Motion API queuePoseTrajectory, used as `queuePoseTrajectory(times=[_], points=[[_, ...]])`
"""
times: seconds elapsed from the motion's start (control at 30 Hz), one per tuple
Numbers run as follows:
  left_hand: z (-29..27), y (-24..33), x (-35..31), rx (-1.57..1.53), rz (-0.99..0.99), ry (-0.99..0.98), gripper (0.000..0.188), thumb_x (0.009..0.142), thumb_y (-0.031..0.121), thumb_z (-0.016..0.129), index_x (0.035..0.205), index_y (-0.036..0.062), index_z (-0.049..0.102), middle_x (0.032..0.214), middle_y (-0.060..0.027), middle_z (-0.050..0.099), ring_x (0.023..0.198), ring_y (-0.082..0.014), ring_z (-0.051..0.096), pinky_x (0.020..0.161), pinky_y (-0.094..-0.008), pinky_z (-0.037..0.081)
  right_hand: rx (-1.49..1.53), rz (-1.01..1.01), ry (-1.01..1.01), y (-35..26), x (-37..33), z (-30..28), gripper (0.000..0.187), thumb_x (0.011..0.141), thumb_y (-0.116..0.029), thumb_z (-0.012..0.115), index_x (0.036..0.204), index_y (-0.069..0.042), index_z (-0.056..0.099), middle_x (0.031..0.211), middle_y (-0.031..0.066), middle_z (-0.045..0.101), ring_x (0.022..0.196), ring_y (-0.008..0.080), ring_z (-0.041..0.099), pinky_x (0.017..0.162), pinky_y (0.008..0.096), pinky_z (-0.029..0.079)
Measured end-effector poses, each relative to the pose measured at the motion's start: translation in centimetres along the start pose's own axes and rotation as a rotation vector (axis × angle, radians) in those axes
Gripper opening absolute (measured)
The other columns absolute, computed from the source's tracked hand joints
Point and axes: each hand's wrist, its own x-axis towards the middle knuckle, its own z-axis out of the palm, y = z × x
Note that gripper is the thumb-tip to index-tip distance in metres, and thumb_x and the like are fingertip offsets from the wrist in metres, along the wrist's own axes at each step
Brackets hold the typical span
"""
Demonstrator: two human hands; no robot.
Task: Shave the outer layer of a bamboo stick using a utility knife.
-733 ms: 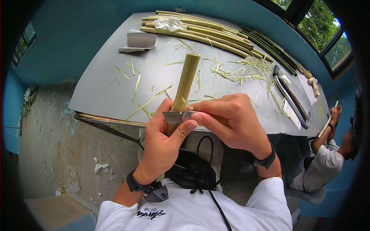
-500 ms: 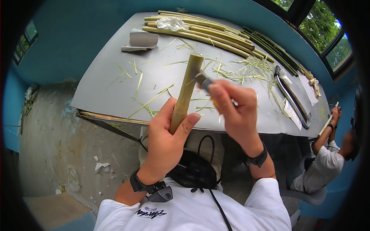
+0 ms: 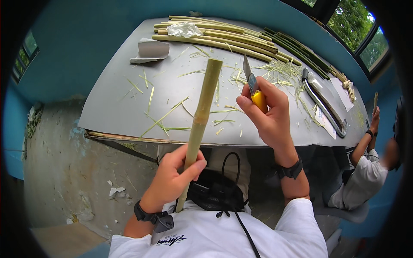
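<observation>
My left hand is closed round the lower part of a pale green bamboo pole, which stands tilted in front of me with a node about midway. Its lower end reaches my shirt. My right hand grips a utility knife with a yellow handle, its blade pointing up and away, apart from the bamboo. Thin green shavings lie scattered on the grey table beyond both hands.
Several peeled bamboo poles lie at the back, with crumpled white tissue on them. Dark green poles lie farther right. A hacksaw rests near the right edge. A curled grey sheet sits at left. Another person sits at far right.
The knife has moved off the bamboo to the right, its blade now pointing up. My left hand has shifted down and left, and more of the pole shows above it.
</observation>
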Motion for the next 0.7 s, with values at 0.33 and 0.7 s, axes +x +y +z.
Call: queuePoseTrajectory(times=[0.33,0.7], points=[[0.4,2.2,2.1,-0.214,0.249,0.076,0.035,0.110,0.038,0.049,0.108,0.0034,0.050,0.067,0.0001,0.040,0.055,-0.0068,0.039,0.048,-0.0223,0.035,0.084,0.011,-0.003,0.7,1.6,-1.8,0.022,0.095,-0.018,0.072,0.089,-0.002,0.058,0.074,-0.0011,0.055,0.062,0.0045,0.041,0.056,0.0234,0.030],[3.3,3.1,7.5,-0.395,0.239,-0.099,0.045,0.109,0.034,0.044,0.140,0.0018,0.045,0.076,-0.0011,0.044,0.055,-0.0075,0.040,0.052,-0.0221,0.035,0.117,-0.121,-0.164,1.9,2.4,-1.5,0.020,0.097,-0.020,0.067,0.094,-0.003,0.057,0.064,0.0010,0.049,0.054,0.0078,0.043,0.052,0.0266,0.031]])
